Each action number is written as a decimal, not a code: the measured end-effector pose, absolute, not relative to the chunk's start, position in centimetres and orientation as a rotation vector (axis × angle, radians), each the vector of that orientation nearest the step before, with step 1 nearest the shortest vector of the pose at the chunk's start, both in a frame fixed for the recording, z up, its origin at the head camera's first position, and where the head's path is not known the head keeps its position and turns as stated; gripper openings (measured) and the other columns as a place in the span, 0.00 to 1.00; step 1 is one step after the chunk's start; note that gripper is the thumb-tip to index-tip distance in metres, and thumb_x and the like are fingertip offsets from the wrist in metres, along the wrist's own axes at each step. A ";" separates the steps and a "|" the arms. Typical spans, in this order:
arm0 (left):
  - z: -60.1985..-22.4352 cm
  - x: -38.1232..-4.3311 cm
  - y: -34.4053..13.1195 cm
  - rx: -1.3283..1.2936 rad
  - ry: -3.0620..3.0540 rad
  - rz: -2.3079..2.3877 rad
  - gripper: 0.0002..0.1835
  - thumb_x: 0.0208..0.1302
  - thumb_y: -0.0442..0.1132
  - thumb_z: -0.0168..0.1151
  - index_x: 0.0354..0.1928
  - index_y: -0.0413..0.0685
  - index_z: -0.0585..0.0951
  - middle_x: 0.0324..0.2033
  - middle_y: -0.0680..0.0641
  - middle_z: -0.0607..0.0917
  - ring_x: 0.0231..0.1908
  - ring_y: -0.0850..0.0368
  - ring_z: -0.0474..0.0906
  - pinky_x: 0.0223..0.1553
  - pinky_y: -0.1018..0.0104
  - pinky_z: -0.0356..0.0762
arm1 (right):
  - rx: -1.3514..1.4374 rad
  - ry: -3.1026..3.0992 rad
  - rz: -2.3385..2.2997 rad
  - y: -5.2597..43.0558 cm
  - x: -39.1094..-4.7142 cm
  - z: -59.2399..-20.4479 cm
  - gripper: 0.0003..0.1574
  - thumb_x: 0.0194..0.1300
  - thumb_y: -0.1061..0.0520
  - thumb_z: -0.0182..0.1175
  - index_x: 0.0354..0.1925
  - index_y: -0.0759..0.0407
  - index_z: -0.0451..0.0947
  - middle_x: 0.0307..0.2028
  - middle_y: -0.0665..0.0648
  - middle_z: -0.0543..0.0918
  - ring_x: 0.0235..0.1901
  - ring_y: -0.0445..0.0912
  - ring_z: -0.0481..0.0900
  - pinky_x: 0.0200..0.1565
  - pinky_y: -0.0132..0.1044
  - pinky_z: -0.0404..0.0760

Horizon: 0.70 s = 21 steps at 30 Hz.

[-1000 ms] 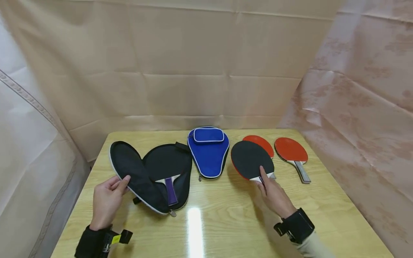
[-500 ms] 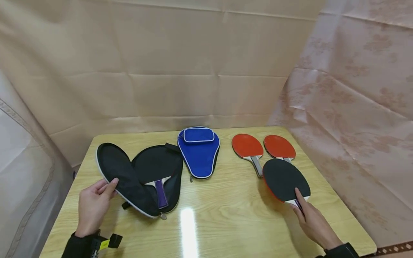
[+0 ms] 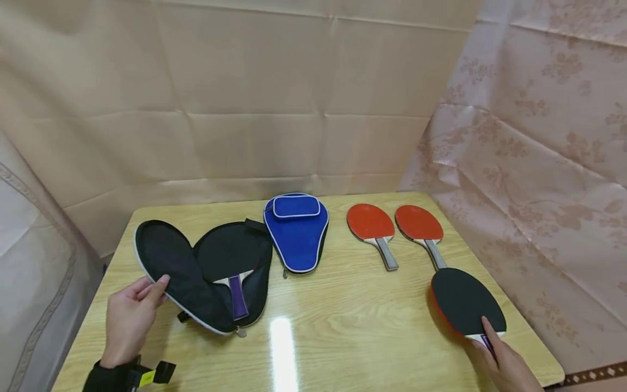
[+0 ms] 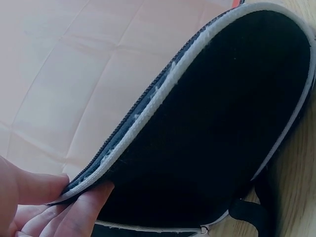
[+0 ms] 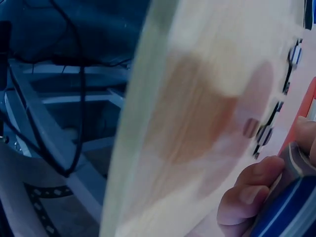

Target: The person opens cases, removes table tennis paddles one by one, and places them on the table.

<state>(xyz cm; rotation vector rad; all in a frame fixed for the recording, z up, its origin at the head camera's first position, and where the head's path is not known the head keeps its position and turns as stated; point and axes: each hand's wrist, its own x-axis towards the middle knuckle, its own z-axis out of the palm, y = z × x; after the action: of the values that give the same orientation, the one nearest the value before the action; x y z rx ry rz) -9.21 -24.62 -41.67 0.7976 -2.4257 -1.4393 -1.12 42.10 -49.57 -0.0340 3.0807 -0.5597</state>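
My left hand (image 3: 131,313) pinches the white-piped edge of the raised flap (image 3: 168,264) of a black table tennis paddle case (image 3: 232,250). In the left wrist view, thumb and fingers grip that zippered edge (image 4: 133,123). Inside the case lies a paddle with a purple handle (image 3: 238,298); the flap covers part of it. Over the table's right side, my right hand (image 3: 509,365) grips a table tennis paddle (image 3: 469,302) by its handle, black face up and red below, index finger along the blade. The right wrist view shows fingers curled round its handle (image 5: 289,207).
Two red-faced paddles (image 3: 370,222) (image 3: 419,222) lie at the back right, and the held blade overlaps the end of the right one's handle. A blue paddle case (image 3: 297,239) lies at the back middle. The table's right edge (image 3: 539,340) is close to my right hand.
My right hand has carried the black-faced paddle right and toward the table's front, away from the red paddles. The left hand keeps holding the flap; the head view has turned slightly right.
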 end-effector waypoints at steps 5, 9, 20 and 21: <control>-41.6 -9.1 -24.9 0.811 -2.434 -1.419 0.29 0.68 0.56 0.60 0.54 0.35 0.83 0.32 0.53 0.90 0.24 0.79 0.76 0.25 0.84 0.72 | 0.021 3.034 -0.513 42.7 -1.2 -50.5 0.39 0.77 0.55 0.51 0.67 0.87 0.51 0.50 0.86 0.75 0.45 0.72 0.80 0.43 0.61 0.80; -41.5 -8.9 -25.1 0.833 -2.429 -1.421 0.28 0.68 0.56 0.60 0.52 0.36 0.83 0.22 0.68 0.85 0.24 0.78 0.76 0.25 0.82 0.72 | 0.050 2.989 -0.494 42.6 -1.8 -50.9 0.40 0.77 0.53 0.51 0.68 0.85 0.52 0.54 0.87 0.72 0.48 0.73 0.79 0.47 0.63 0.78; -41.8 -9.0 -24.9 0.827 -2.404 -1.430 0.25 0.68 0.54 0.61 0.47 0.36 0.85 0.21 0.67 0.84 0.25 0.78 0.76 0.25 0.82 0.73 | 0.160 2.842 -0.435 43.1 -2.9 -51.7 0.44 0.78 0.47 0.47 0.70 0.82 0.47 0.59 0.87 0.67 0.55 0.75 0.73 0.54 0.64 0.74; -41.9 -9.1 -25.0 0.827 -2.400 -1.436 0.25 0.68 0.54 0.61 0.49 0.36 0.85 0.22 0.68 0.85 0.24 0.78 0.76 0.25 0.82 0.73 | 0.166 2.837 -0.433 43.2 -3.0 -51.7 0.45 0.79 0.46 0.46 0.70 0.82 0.47 0.59 0.87 0.67 0.55 0.75 0.73 0.55 0.64 0.74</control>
<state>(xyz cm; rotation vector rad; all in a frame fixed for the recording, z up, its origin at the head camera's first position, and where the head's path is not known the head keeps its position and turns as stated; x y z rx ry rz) -9.08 -24.96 -41.88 0.8272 -2.4004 -1.4356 -2.98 43.17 -51.74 0.1663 2.8373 -0.4333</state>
